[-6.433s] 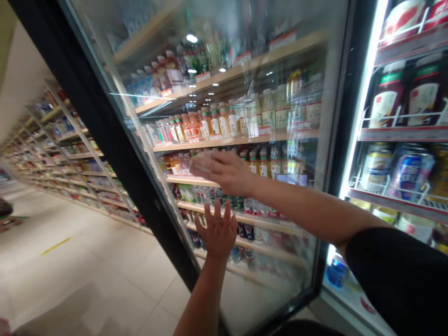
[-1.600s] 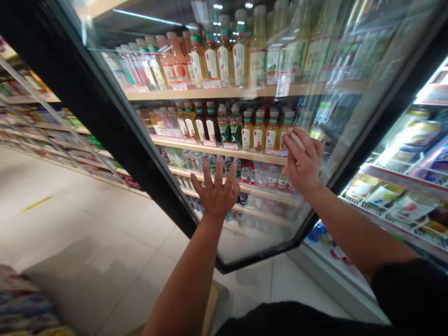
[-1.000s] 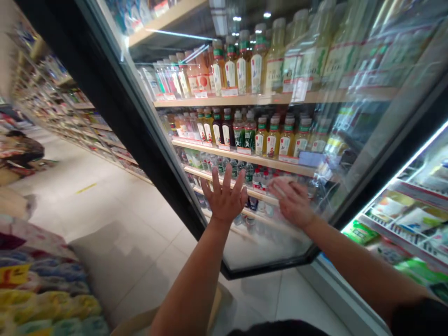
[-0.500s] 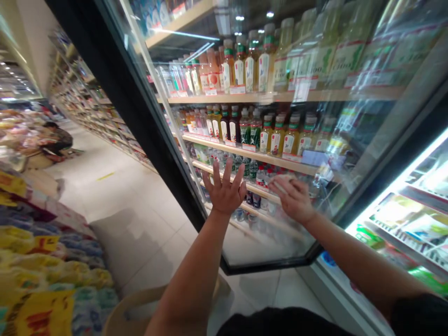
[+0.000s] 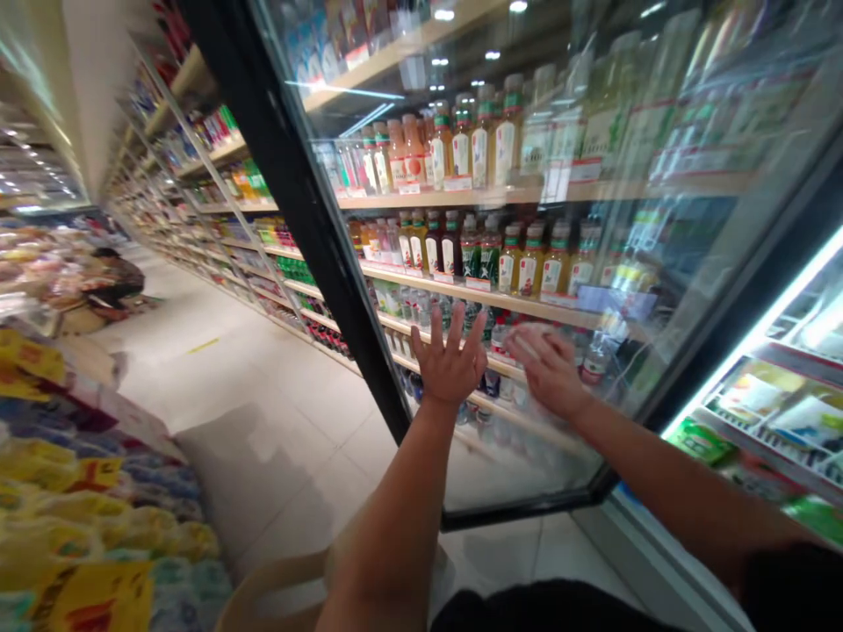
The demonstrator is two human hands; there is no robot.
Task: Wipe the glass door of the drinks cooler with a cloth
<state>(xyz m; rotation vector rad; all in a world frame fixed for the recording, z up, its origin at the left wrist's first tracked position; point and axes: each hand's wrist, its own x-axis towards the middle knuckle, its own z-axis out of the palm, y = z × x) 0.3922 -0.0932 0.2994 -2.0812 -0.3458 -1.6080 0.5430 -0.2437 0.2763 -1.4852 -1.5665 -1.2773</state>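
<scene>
An open cooler's glass door [image 5: 580, 114] with a black frame stands in front of me. My left hand [image 5: 450, 362] lies flat on the lower glass, fingers spread. Just right of it, my right hand [image 5: 546, 369] presses a pale cloth [image 5: 535, 334] against the same pane. Through the glass I see wooden shelves with rows of drink bottles [image 5: 461, 145].
The lit cooler interior [image 5: 770, 395] with packaged goods is at the right. A tiled aisle [image 5: 250, 412] runs left past long shelves. Stacked colourful packs [image 5: 85, 527] fill the lower left. A person [image 5: 111, 281] crouches far down the aisle. A beige basket rim [image 5: 263, 588] is below my arm.
My right hand with the cloth has swept from high on the glass to low right, then close beside my left hand. My left hand stays flat on the door.
</scene>
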